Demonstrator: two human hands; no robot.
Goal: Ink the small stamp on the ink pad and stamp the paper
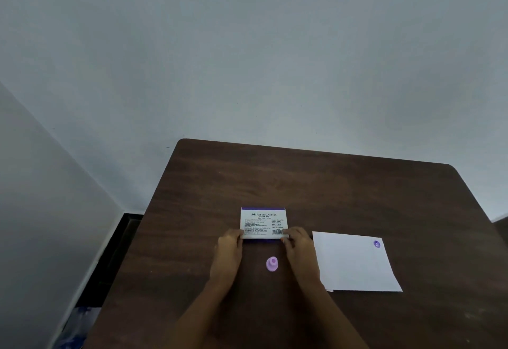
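A white and purple ink pad box (pixel 263 222) with printed text lies flat on the dark wooden table (pixel 330 189), its lid down. My left hand (pixel 229 249) pinches its near left corner and my right hand (pixel 298 247) pinches its near right corner. Between my wrists stands the small pink stamp (pixel 272 263), upright and untouched. To the right lies a white sheet of paper (pixel 354 263) with one purple stamp mark (pixel 377 244) near its far right corner.
The table's left edge runs close to a pale wall, with dark floor (pixel 121 244) in the gap and a blurry bluish object (pixel 79 324) at the lower left. The wall rises behind the table's far edge.
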